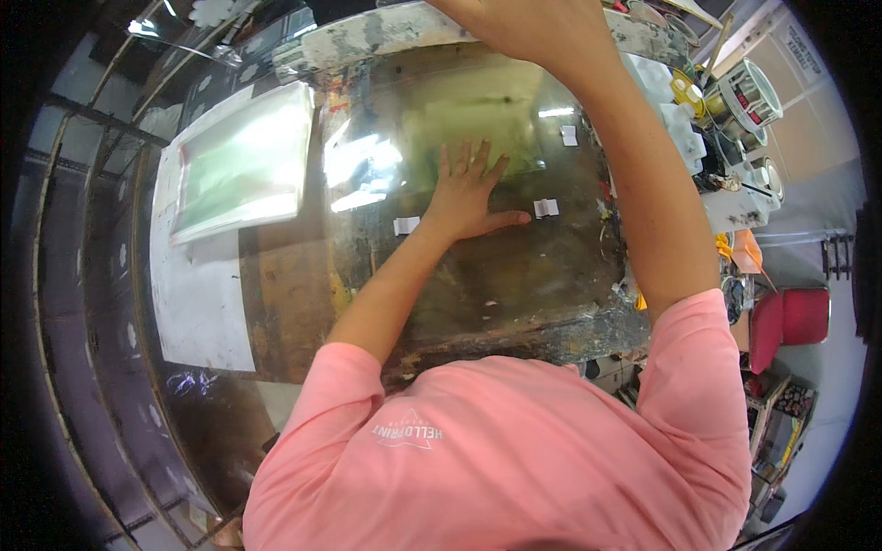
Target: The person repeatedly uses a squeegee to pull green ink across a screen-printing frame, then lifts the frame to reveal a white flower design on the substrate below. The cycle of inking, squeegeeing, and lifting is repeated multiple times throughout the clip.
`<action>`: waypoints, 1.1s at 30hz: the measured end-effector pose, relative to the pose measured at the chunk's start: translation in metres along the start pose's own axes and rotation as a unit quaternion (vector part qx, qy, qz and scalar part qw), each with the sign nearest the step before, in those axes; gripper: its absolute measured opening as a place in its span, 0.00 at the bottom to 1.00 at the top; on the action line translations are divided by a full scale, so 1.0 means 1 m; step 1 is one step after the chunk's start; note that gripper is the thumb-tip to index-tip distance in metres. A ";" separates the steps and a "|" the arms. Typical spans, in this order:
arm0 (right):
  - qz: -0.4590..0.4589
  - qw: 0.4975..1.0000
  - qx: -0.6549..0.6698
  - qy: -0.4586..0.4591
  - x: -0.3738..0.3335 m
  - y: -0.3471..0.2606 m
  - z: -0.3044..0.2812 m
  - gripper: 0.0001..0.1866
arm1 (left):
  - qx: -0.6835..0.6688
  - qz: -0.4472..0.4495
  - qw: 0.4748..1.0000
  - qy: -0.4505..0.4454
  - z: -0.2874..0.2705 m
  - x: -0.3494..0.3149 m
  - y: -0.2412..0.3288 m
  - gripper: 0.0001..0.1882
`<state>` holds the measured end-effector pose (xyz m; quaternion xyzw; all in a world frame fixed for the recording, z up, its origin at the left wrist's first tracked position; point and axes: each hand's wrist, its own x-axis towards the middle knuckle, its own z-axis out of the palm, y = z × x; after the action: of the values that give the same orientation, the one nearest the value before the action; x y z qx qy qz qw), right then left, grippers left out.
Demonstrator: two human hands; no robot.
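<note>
My left hand lies flat, fingers spread, on a clear glossy sheet that covers a stained brown worktable. A greenish print shows under the sheet just beyond the fingers. Small white tape pieces sit on the sheet to either side of the hand. My right hand reaches to the far edge of the table at the top of the view; its fingers are cut off by the frame, so what it touches is hidden.
A stack of glossy green-tinted sheets rests on white paper at the left. Paint tins and cluttered tools crowd the right side. A red chair stands lower right. Dark metal racking curves along the left.
</note>
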<state>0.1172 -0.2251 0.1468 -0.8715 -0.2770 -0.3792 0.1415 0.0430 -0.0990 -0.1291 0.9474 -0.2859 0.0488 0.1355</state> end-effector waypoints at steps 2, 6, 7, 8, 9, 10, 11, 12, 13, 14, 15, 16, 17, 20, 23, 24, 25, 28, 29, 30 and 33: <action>-0.012 1.000 0.013 0.021 0.002 0.000 0.001 0.25 | -0.016 0.041 0.999 0.003 0.004 0.010 0.005 0.64; -0.008 1.000 0.008 0.005 0.003 -0.001 0.001 0.26 | -0.003 0.037 0.999 0.024 0.012 0.009 0.031 0.65; -0.011 1.000 0.007 0.009 0.002 -0.001 0.000 0.26 | 0.000 0.033 0.999 0.028 0.013 0.006 0.037 0.66; -0.015 1.000 0.006 0.011 0.001 -0.001 -0.001 0.26 | -0.006 0.030 0.999 0.028 0.014 0.003 0.041 0.66; -0.004 1.000 0.005 -0.010 0.003 -0.001 -0.001 0.26 | -0.011 0.028 0.999 0.030 0.014 0.001 0.045 0.66; 0.006 1.000 0.003 -0.029 0.004 0.000 -0.002 0.26 | -0.017 0.029 0.998 0.050 0.013 -0.001 0.047 0.66; 0.015 0.999 0.001 -0.047 0.005 -0.001 -0.001 0.26 | -0.014 0.030 0.999 0.041 0.012 -0.002 0.049 0.65; 0.008 0.999 0.001 -0.036 0.006 -0.001 0.000 0.26 | -0.014 0.035 0.998 0.049 0.011 -0.003 0.050 0.65; 0.001 1.000 0.001 -0.024 0.007 -0.002 0.000 0.26 | -0.013 0.042 0.997 0.059 0.011 -0.003 0.051 0.65; -0.005 1.000 0.000 -0.012 0.007 -0.003 0.000 0.26 | -0.015 0.045 0.997 0.061 0.011 -0.003 0.051 0.65; -0.005 1.000 -0.001 -0.014 0.007 -0.003 0.000 0.26 | -0.017 0.049 0.997 0.064 0.011 -0.004 0.051 0.65; -0.004 1.000 -0.001 -0.016 0.006 -0.004 0.000 0.26 | -0.020 0.052 0.997 0.062 0.012 -0.004 0.052 0.65; -0.004 1.000 -0.001 -0.018 0.005 -0.005 -0.001 0.26 | -0.020 0.054 0.995 0.076 0.013 -0.005 0.052 0.65; 0.018 0.999 -0.017 -0.037 0.000 -0.007 -0.005 0.26 | -0.030 0.059 0.994 0.091 0.017 -0.006 0.051 0.64; 0.012 1.000 -0.010 -0.017 -0.001 -0.010 -0.005 0.25 | -0.045 0.068 0.992 0.093 0.021 -0.006 0.051 0.64; 0.010 1.000 -0.004 -0.019 -0.001 -0.010 -0.005 0.25 | -0.041 0.071 0.992 0.098 0.022 -0.006 0.050 0.63; 0.008 1.000 0.002 -0.021 0.000 -0.010 -0.005 0.24 | -0.037 0.078 0.990 0.108 0.022 -0.006 0.049 0.63; 0.001 1.000 0.000 -0.016 0.001 -0.009 -0.004 0.24 | -0.074 0.070 0.990 0.094 0.022 -0.009 0.049 0.61; -0.001 1.000 -0.004 -0.012 0.001 -0.009 -0.004 0.23 | -0.087 0.071 0.989 0.093 0.021 -0.010 0.050 0.60; 0.003 1.000 -0.004 -0.018 0.001 -0.008 -0.004 0.23 | -0.100 0.071 0.988 0.092 0.019 -0.012 0.051 0.60; 0.012 0.999 0.000 -0.030 0.001 -0.006 -0.004 0.23 | -0.124 0.063 0.985 0.107 0.000 -0.021 0.050 0.53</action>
<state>0.1116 -0.2216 0.1503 -0.8858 -0.2708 -0.3509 0.1372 -0.0019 -0.1278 -0.1210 0.8928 -0.3330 0.1223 0.2778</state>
